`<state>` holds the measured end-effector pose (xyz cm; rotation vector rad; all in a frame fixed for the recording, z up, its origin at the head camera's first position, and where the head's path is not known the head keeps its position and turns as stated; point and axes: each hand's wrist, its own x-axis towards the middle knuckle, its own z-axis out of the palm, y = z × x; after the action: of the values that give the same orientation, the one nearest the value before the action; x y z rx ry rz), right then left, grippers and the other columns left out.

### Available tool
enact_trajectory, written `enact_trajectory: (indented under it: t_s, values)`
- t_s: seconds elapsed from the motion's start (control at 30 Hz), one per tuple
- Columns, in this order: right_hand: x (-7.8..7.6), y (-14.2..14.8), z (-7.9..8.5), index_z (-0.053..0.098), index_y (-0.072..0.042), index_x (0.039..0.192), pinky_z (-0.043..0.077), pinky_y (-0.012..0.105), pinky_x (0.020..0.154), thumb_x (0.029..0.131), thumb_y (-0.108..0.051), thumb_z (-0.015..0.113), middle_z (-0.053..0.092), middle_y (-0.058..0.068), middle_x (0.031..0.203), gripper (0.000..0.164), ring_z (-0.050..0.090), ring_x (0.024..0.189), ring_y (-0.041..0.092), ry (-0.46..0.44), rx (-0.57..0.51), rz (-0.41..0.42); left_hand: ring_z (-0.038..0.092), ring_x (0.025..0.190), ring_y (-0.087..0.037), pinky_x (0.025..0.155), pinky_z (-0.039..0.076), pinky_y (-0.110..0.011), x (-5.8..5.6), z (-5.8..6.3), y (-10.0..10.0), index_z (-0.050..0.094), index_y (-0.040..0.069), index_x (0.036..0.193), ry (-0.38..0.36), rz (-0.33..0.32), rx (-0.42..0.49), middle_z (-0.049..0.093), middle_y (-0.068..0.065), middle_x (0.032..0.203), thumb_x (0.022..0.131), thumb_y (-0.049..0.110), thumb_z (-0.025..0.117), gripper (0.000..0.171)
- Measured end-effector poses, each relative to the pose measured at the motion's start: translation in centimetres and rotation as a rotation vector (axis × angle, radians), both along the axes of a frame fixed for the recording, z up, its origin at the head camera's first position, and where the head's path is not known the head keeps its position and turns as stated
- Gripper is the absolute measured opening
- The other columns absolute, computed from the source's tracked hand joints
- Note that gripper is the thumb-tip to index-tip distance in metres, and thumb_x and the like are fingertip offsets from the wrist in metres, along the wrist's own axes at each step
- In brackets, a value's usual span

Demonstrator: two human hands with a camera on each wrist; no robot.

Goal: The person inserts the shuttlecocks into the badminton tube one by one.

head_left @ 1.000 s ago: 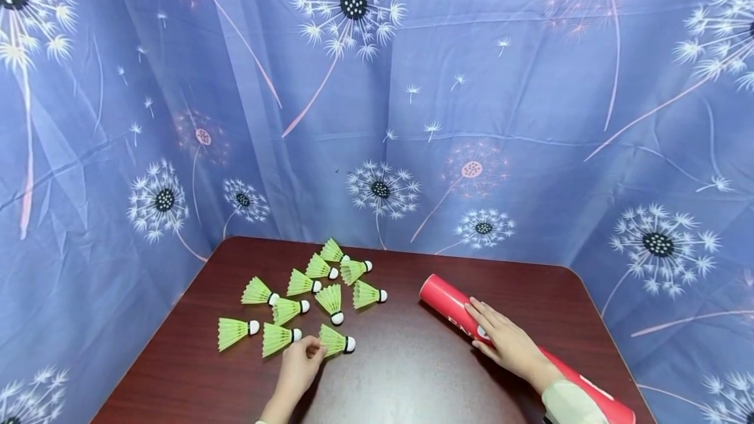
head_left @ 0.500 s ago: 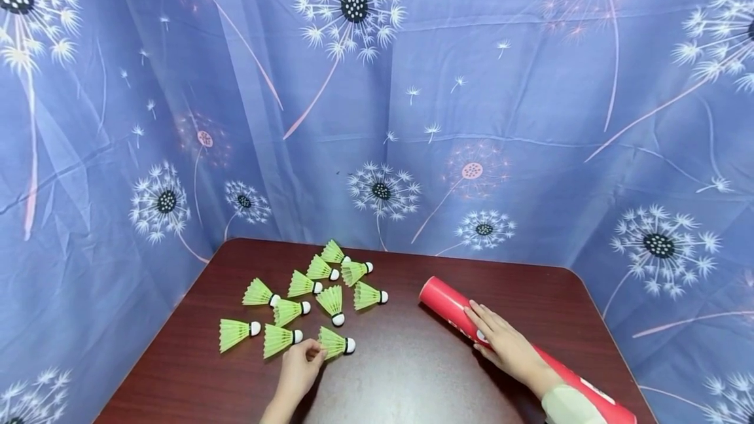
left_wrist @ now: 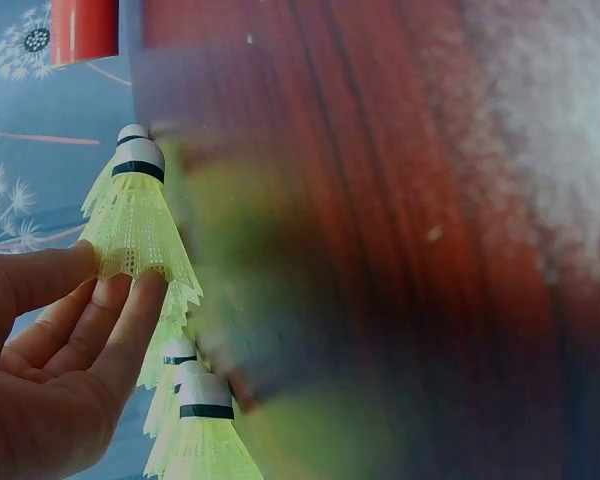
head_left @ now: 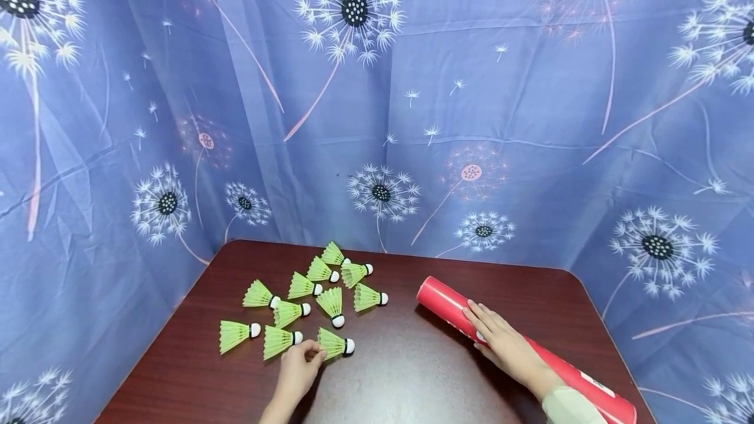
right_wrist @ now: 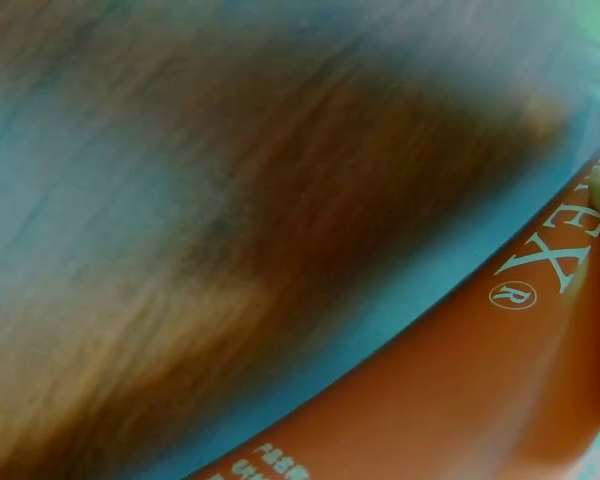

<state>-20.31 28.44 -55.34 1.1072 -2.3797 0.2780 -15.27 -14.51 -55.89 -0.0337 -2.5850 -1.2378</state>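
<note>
Shuttlecocks (head_left: 287,313), yellow-green and ten in number, lie loose on the left of the dark table (head_left: 383,378), just as they did a second ago. Beside them, my left hand (head_left: 298,370) pinches the skirt of one more shuttlecock (head_left: 332,343) between thumb and fingers, its white cork (head_left: 349,346) pointing right. This one has hardly moved either — I judge my grip is settled and the shuttlecock not yet raised, though I can't tell if it is fully touching the wood.

The change is on the right: the red tube (head_left: 444,301), lying aslant toward the near right corner, has rolled slightly, and its white lettering (right_wrist: 544,261) has slipped lower on the near side. My right hand (head_left: 505,349) lies across it with straight fingers, not wrapped round. To me that means the tube is steadied — not locked — and could turn under light pressure.
</note>
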Motion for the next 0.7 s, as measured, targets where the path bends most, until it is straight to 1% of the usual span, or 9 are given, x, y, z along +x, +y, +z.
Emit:
enact_trajectory:
  t_s: [0.03, 0.07, 0.13, 0.2, 0.27, 0.3, 0.47, 0.6, 0.7]
  values:
    - [0.0, 0.0, 0.0, 0.046, 0.002, 0.139, 0.011, 0.025, 0.116, 0.085, -0.019, 0.074, 0.045, 0.024, 0.142, 0.065, 0.038, 0.136, 0.029, 0.003, 0.002, 0.001, 0.058, 0.060, -0.005, 0.057, 0.048, -0.023, 0.0, 0.0, 0.0, 0.068, 0.005, 0.074, 0.005, 0.000, -0.003, 0.066, 0.001, 0.068, 0.076, 0.000, 0.076, 0.010]
    - [0.0, 0.0, 0.1, 0.046, 0.002, 0.139, 0.010, 0.026, 0.116, 0.091, -0.023, 0.068, 0.045, 0.024, 0.142, 0.059, 0.036, 0.137, 0.028, 0.010, 0.000, 0.006, 0.058, 0.060, -0.005, 0.057, 0.048, -0.023, 0.0, 0.0, 0.0, 0.068, 0.005, 0.074, 0.010, 0.000, -0.004, 0.066, 0.001, 0.068, 0.076, 0.000, 0.076, 0.010]
    - [0.0, -0.1, 0.3, 0.046, 0.002, 0.139, 0.010, 0.027, 0.116, 0.099, -0.030, 0.054, 0.044, 0.024, 0.142, 0.052, 0.031, 0.140, 0.025, 0.020, -0.001, 0.009, 0.058, 0.060, -0.005, 0.057, 0.049, -0.023, 0.1, 0.1, 0.0, 0.068, 0.005, 0.073, 0.016, 0.001, -0.002, 0.067, 0.000, 0.068, 0.076, 0.000, 0.076, 0.011]
    - [0.1, -0.3, 0.7, 0.046, 0.003, 0.139, 0.010, 0.027, 0.116, 0.103, -0.035, 0.042, 0.044, 0.024, 0.142, 0.052, 0.028, 0.141, 0.023, 0.028, -0.002, 0.010, 0.057, 0.060, -0.005, 0.058, 0.048, -0.023, 0.1, 0.3, -0.1, 0.068, 0.005, 0.073, 0.018, 0.001, -0.002, 0.066, 0.001, 0.068, 0.076, 0.000, 0.076, 0.011]
    - [0.2, -0.6, 1.1, 0.046, 0.004, 0.138, 0.010, 0.027, 0.116, 0.104, -0.038, 0.029, 0.044, 0.025, 0.142, 0.057, 0.026, 0.142, 0.022, 0.031, -0.003, 0.017, 0.056, 0.060, -0.005, 0.057, 0.047, -0.023, 0.1, 0.6, 0.0, 0.068, 0.005, 0.073, 0.008, 0.001, 0.004, 0.066, 0.001, 0.067, 0.076, 0.000, 0.076, 0.011]
    - [0.3, -0.7, 1.4, 0.046, 0.004, 0.138, 0.010, 0.027, 0.116, 0.104, -0.038, 0.029, 0.044, 0.025, 0.142, 0.057, 0.025, 0.142, 0.022, 0.024, 0.000, 0.014, 0.056, 0.060, -0.005, 0.057, 0.047, -0.023, 0.1, 0.8, -0.1, 0.068, 0.005, 0.074, 0.006, -0.001, 0.008, 0.066, 0.001, 0.067, 0.076, -0.001, 0.076, 0.010]
    - [0.8, -1.4, 2.6, 0.043, 0.002, 0.141, 0.009, 0.026, 0.116, 0.103, -0.040, 0.027, 0.042, 0.022, 0.145, 0.059, 0.032, 0.139, 0.027, -0.002, 0.026, -0.004, 0.056, 0.061, -0.006, 0.056, 0.046, -0.023, -0.1, 1.6, -0.1, 0.069, 0.003, 0.076, -0.010, -0.019, 0.024, 0.065, 0.000, 0.069, 0.078, 0.000, 0.075, 0.007]
    - [1.1, -1.9, 3.3, 0.041, -0.001, 0.143, 0.011, 0.026, 0.116, 0.102, -0.041, 0.029, 0.040, 0.019, 0.147, 0.059, 0.039, 0.135, 0.031, 0.000, 0.046, -0.012, 0.055, 0.061, -0.005, 0.057, 0.046, -0.022, -0.2, 2.1, -0.2, 0.069, 0.003, 0.078, -0.038, -0.022, 0.044, 0.066, 0.000, 0.070, 0.080, 0.002, 0.074, 0.005]
    - [1.4, -2.3, 3.8, 0.041, -0.001, 0.143, 0.013, 0.028, 0.116, 0.103, -0.040, 0.030, 0.039, 0.019, 0.148, 0.057, 0.041, 0.133, 0.032, 0.009, 0.056, -0.008, 0.054, 0.061, -0.005, 0.057, 0.045, -0.022, -0.3, 2.5, -0.3, 0.070, 0.003, 0.079, -0.035, -0.022, 0.052, 0.066, 0.000, 0.071, 0.080, 0.002, 0.074, 0.005]
